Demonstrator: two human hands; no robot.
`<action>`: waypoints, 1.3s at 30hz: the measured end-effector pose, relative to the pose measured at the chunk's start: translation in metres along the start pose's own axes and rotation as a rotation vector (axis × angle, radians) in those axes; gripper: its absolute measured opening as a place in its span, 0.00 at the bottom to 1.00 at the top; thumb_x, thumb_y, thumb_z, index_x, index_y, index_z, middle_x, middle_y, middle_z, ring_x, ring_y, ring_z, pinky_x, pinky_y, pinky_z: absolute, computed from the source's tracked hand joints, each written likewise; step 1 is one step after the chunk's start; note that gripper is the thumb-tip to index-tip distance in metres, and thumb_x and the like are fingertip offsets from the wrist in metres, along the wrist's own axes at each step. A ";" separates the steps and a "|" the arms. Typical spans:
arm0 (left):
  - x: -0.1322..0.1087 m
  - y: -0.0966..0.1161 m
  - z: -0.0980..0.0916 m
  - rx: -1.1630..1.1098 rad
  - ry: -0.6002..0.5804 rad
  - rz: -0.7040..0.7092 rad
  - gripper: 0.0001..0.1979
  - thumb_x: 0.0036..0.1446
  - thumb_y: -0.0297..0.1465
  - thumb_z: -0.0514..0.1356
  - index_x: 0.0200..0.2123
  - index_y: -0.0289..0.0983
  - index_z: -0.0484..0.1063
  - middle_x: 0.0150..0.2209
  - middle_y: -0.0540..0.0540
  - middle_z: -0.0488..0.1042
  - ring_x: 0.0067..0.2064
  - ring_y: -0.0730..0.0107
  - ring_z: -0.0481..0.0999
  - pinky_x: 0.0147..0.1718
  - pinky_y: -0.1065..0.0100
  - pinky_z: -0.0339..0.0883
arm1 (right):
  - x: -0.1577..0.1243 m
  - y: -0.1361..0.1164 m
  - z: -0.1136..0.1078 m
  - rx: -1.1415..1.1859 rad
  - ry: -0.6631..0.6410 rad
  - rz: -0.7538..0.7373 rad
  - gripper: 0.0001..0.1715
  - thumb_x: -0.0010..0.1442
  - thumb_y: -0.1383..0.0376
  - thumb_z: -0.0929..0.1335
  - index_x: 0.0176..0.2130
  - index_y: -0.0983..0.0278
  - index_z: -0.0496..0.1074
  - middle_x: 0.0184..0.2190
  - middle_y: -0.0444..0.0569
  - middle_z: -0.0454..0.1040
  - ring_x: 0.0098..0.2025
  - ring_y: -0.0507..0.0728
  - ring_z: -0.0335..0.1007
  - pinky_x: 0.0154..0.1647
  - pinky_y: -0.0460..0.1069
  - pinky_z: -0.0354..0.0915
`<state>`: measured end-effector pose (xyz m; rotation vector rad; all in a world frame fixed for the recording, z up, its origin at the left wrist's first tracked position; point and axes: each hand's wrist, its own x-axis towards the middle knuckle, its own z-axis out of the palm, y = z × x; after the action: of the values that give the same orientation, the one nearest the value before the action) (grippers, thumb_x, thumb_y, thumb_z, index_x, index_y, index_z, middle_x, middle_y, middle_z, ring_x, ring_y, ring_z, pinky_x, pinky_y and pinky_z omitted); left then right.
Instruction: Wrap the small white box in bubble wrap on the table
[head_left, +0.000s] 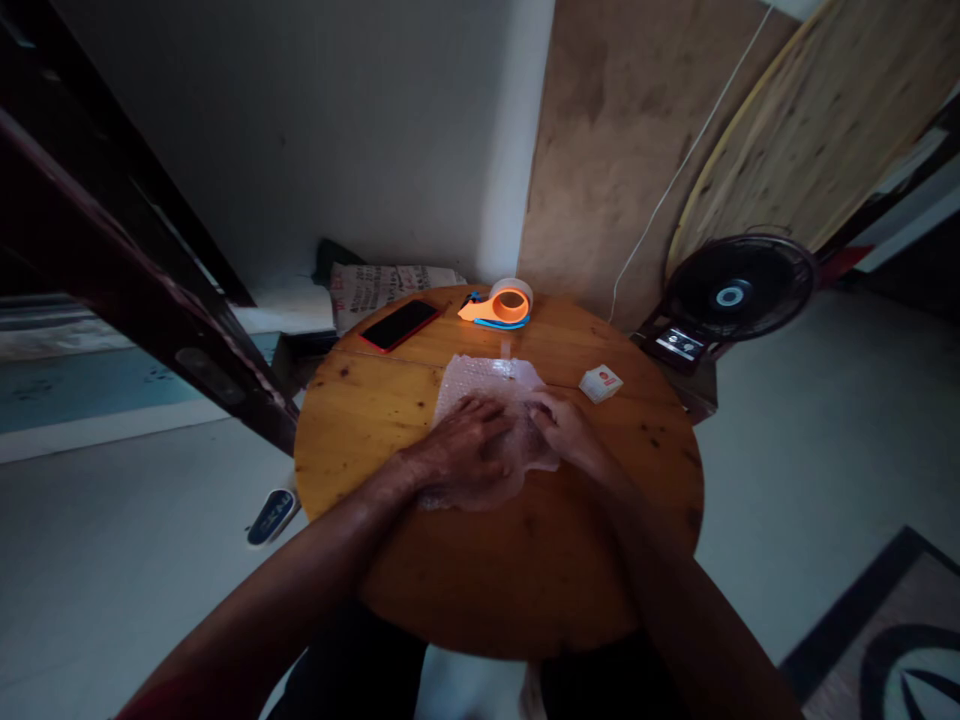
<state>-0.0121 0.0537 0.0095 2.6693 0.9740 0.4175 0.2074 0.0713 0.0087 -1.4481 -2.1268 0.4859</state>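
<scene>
A sheet of clear bubble wrap (469,378) lies on the round wooden table (487,600). My left hand (471,435) rests flat on it, palm down with the fingers stretched out and slightly apart. At the sheet's right side, my right hand (559,425) has its fingers curled in and pinches the wrap near its edge. Whether anything lies under or inside the wrap is hidden by my hands. Just right of my right hand stands a small white box (600,383) with a red mark.
An orange tape dispenser (495,306) and a red-edged phone (400,326) lie toward the table's far edge. A dark fan (731,295) stands beyond the right side. Behind the table is a printed sack (390,285); a slipper (271,517) is on the floor at left.
</scene>
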 end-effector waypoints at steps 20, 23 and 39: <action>0.003 -0.005 -0.002 0.058 0.098 -0.179 0.29 0.52 0.45 0.62 0.54 0.37 0.68 0.60 0.35 0.60 0.62 0.42 0.57 0.59 0.46 0.51 | -0.005 -0.017 -0.011 -0.253 0.240 -0.037 0.18 0.60 0.67 0.61 0.47 0.63 0.73 0.47 0.53 0.73 0.49 0.59 0.67 0.52 0.52 0.60; 0.004 0.000 -0.002 0.047 0.081 -0.137 0.30 0.52 0.44 0.62 0.56 0.37 0.66 0.60 0.37 0.60 0.62 0.45 0.57 0.61 0.47 0.50 | -0.011 -0.035 -0.012 -0.281 0.256 -0.141 0.19 0.62 0.65 0.61 0.49 0.62 0.72 0.51 0.52 0.72 0.52 0.60 0.65 0.56 0.55 0.56; 0.003 0.001 0.001 0.070 0.084 -0.124 0.30 0.54 0.42 0.59 0.59 0.38 0.62 0.59 0.38 0.63 0.61 0.49 0.60 0.61 0.48 0.50 | -0.014 -0.043 0.000 -0.085 -0.131 -0.265 0.21 0.67 0.63 0.57 0.55 0.64 0.67 0.54 0.54 0.70 0.56 0.58 0.65 0.58 0.54 0.60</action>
<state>-0.0090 0.0553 0.0094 2.6529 1.1928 0.4797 0.1789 0.0424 0.0297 -1.1808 -2.4257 0.4035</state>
